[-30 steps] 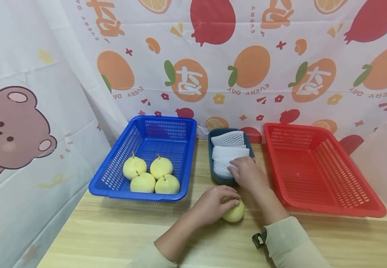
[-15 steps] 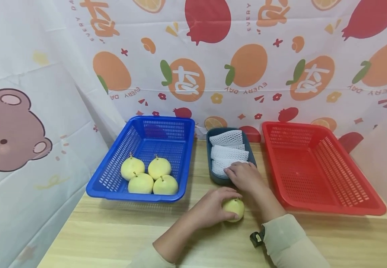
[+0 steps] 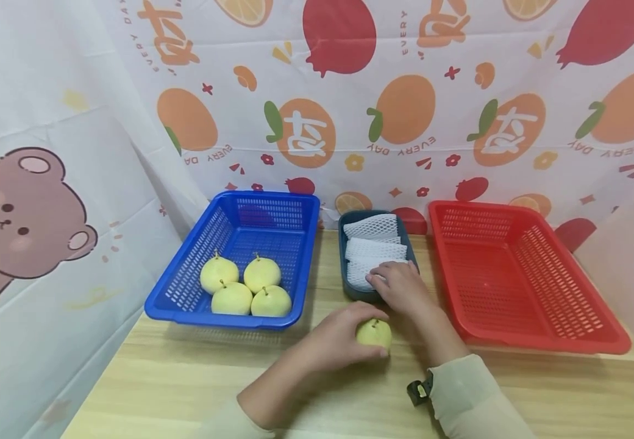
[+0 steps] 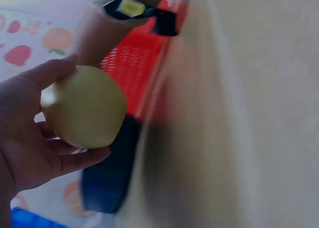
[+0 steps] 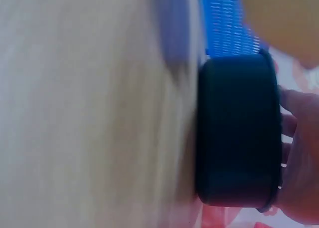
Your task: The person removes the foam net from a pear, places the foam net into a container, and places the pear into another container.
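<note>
My left hand (image 3: 332,341) grips a pale yellow pear (image 3: 374,336), held between thumb and fingers in front of the small container; the left wrist view shows this pear (image 4: 87,108) close up, with fingers around its side. My right hand (image 3: 406,291) reaches over the front right rim of a dark teal container (image 5: 239,133). Its fingertips rest on the nearest of several white foam net sleeves (image 3: 374,249) lying flat inside. In the right wrist view the fingertips are partly hidden behind the container's wall.
A blue basket (image 3: 310,262) on the left holds several pears (image 3: 231,299) at its near end. A red basket (image 3: 514,292) stands to the right. Behind them hangs a fruit-print cloth (image 3: 350,122). All stand on a light wooden table (image 3: 185,378).
My left hand has taken a fuller grip on the pear and shifted it slightly left. My right hand moved a little down and left early on, and stays at the foam net sleeves.
</note>
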`<move>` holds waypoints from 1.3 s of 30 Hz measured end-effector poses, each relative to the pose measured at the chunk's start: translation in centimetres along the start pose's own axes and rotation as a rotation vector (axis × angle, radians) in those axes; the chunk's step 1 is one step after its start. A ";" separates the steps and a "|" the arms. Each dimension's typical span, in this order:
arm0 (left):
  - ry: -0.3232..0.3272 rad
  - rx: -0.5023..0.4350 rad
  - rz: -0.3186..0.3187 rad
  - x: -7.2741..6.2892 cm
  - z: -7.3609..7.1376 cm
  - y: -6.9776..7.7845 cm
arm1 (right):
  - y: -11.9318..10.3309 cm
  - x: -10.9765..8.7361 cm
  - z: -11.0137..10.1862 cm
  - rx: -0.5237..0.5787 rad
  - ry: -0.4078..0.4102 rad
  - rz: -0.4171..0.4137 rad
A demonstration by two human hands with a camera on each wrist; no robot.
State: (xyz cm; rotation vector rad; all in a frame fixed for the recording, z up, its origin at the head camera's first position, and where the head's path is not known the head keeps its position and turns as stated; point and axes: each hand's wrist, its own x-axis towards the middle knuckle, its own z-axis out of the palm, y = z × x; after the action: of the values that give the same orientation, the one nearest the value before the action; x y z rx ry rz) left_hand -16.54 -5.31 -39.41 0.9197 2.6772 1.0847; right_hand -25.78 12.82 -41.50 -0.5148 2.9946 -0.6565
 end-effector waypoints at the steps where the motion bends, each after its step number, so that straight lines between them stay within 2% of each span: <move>1: 0.008 -0.013 -0.012 -0.2 -0.8 0.2 | 0.0 -0.2 -0.2 0.013 0.015 -0.011; 6: 0.047 -0.025 -0.062 -1.1 -6.1 1.2 | 0.1 -0.8 -0.9 0.075 0.072 -0.059; 12: 0.103 0.036 -0.164 -1.3 -12.2 1.3 | 0.2 -1.3 -0.9 0.129 0.050 -0.048; 16: 0.148 0.090 -0.238 -0.5 -15.1 0.2 | 0.3 -1.5 -0.7 0.148 0.045 -0.057; 21: 0.199 0.128 -0.357 0.8 -17.7 -2.4 | 0.1 -1.6 -0.1 0.149 -0.002 -0.058; 24: 0.200 0.121 -0.433 1.6 -18.5 -4.1 | -0.1 -1.6 0.3 0.134 -0.025 -0.054; 26: 0.187 0.124 -0.462 2.3 -18.5 -5.1 | -0.1 -1.6 0.5 0.126 -0.032 -0.040; 32: 0.137 0.163 -0.512 4.2 -17.6 -7.3 | -0.2 -1.6 0.8 0.141 -0.030 -0.028; 39: 0.088 0.182 -0.575 5.4 -16.2 -8.9 | -0.4 -1.6 0.8 0.140 -0.035 -0.008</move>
State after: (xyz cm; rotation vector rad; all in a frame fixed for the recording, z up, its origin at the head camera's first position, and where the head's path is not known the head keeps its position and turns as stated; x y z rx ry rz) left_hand -30.39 -16.88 -32.67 0.0863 2.8613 0.7718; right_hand -24.08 12.71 -42.14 -0.5237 2.8884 -0.8407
